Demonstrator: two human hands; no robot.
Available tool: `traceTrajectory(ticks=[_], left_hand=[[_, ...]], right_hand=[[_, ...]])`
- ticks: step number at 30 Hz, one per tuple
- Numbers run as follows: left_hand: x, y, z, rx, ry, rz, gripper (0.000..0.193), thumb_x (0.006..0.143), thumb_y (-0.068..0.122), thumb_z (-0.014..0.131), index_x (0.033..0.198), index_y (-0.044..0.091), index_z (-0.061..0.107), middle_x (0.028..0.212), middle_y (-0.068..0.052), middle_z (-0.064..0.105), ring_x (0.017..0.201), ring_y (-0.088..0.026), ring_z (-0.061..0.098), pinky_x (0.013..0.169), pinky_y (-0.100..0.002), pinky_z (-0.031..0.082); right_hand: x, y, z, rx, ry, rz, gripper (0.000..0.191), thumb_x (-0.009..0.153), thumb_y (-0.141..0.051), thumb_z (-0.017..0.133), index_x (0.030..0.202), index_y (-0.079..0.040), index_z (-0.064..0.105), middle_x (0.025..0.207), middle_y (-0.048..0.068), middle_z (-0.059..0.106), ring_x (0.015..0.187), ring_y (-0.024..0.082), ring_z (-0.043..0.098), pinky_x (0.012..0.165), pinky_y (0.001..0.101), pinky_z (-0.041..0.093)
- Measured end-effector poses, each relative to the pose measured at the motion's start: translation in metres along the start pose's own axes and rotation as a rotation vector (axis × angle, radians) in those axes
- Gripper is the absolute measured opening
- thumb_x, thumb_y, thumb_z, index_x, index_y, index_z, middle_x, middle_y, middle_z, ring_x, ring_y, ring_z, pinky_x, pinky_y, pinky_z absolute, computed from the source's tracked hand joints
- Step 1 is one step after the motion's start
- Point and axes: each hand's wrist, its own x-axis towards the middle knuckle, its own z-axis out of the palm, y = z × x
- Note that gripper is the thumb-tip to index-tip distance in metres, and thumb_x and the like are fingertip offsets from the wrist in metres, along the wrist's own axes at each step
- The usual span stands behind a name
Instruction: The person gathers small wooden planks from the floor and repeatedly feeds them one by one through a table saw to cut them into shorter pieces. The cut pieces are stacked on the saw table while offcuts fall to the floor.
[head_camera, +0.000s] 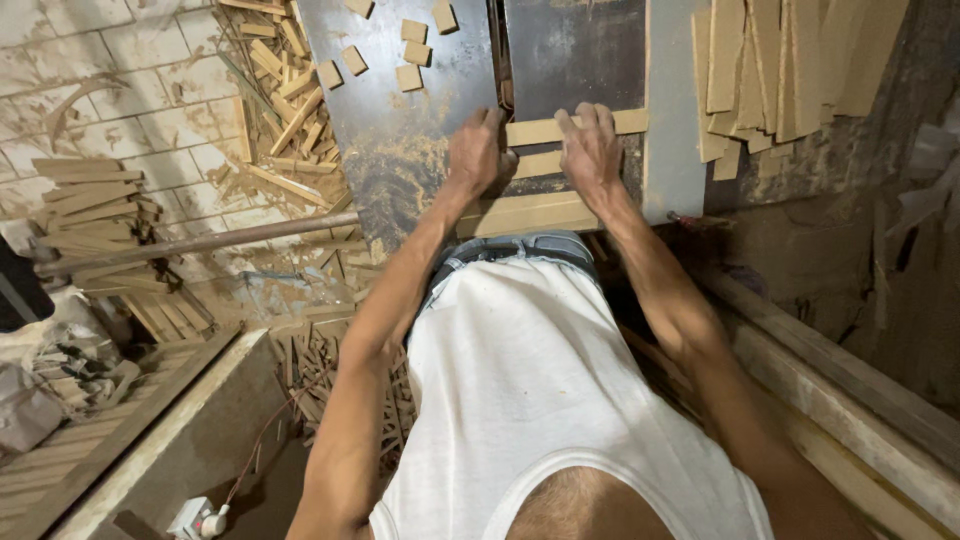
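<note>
A pale wooden strip (575, 127) lies crosswise on the dark metal worktop (400, 120), with a second strip (537, 164) just below it and a wider board (527, 212) nearest the person's waist. The left hand (475, 152) presses flat on the strips' left ends, fingers spread; the right hand (590, 148) lies flat across both strips, fingers extended, gripping nothing. Small square offcuts (412, 55) sit farther along the worktop. A stack of long boards (780, 70) lies to the right, and scrap sticks (285, 110) litter the tiled floor on the left.
</note>
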Motion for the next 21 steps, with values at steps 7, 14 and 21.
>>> traceTrajectory(ticks=[7,14,21], left_hand=[[0.006,-0.002,-0.005,-0.049,0.086,0.085,0.057,0.062,0.013,0.084,0.112,-0.006,0.064,0.104,-0.036,0.062,0.087,-0.048,0.068,0.077,-0.049,0.059],[0.007,0.003,-0.032,-0.207,0.068,0.066,0.046,0.077,0.008,0.077,0.120,-0.003,0.065,0.101,-0.025,0.067,0.088,-0.044,0.069,0.077,-0.051,0.056],[0.023,-0.003,-0.038,-0.077,0.062,0.091,0.042,0.090,0.029,0.077,0.119,0.000,0.066,0.100,-0.022,0.067,0.084,-0.039,0.070,0.073,-0.048,0.060]], right_hand=[[0.019,-0.001,-0.007,-0.129,0.136,-0.126,0.041,0.086,0.001,0.072,0.126,-0.009,0.071,0.113,0.014,0.059,0.115,0.033,0.054,0.095,0.0424,0.055],[0.030,-0.012,-0.019,-0.090,0.130,-0.131,0.040,0.085,-0.009,0.079,0.124,-0.015,0.072,0.117,0.017,0.058,0.115,0.039,0.053,0.085,0.0471,0.058],[0.046,-0.013,-0.019,-0.079,0.134,-0.091,0.039,0.083,-0.013,0.082,0.120,-0.018,0.073,0.118,0.015,0.058,0.119,0.042,0.052,0.086,0.0480,0.059]])
